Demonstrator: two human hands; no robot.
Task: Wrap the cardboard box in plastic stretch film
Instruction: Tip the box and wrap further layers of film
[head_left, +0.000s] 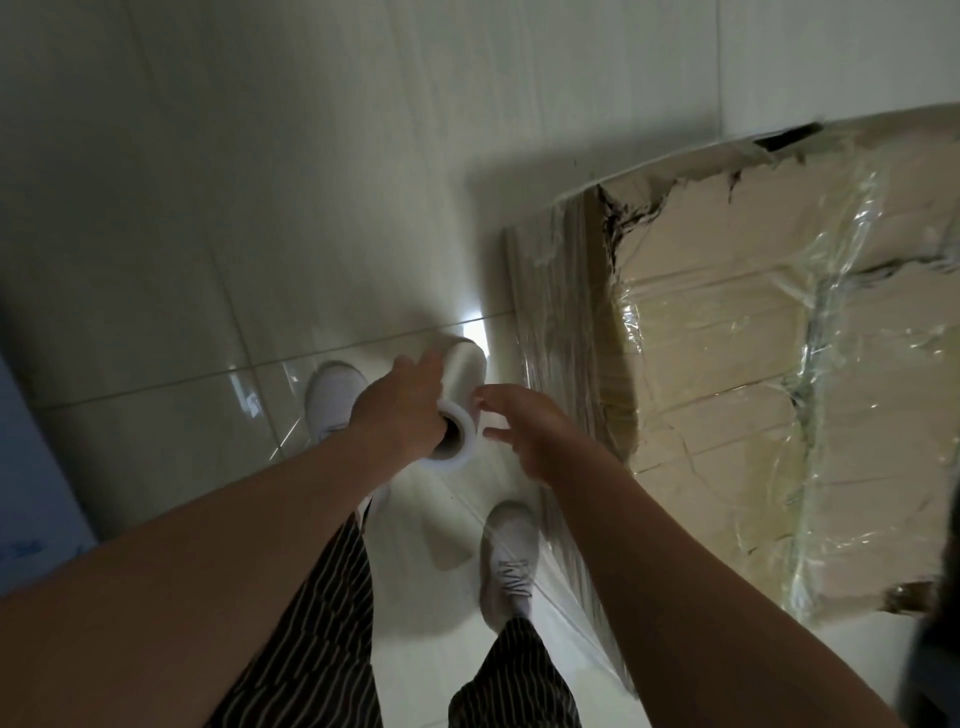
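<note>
left hand (400, 410): gripped film roll (465, 369)
right hand (524, 431): fingers spread, just beside roll rim
cardboard box (717, 249): partly film-covered, stood on floor (156, 364)

Indoor room, possibly a home or storeroom: glossy pale floor tiles (182, 260) with grout lines throughout; large film-wrapped cardboard box (753, 364) at 3 o'clock; blue panel (31, 467) at 9 o'clock.

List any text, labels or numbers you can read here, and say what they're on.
Nothing is legible.
Blue panel at the left edge: faint pale marks, too blurred to read.
Cardboard box and film roll: no print visible.
</note>
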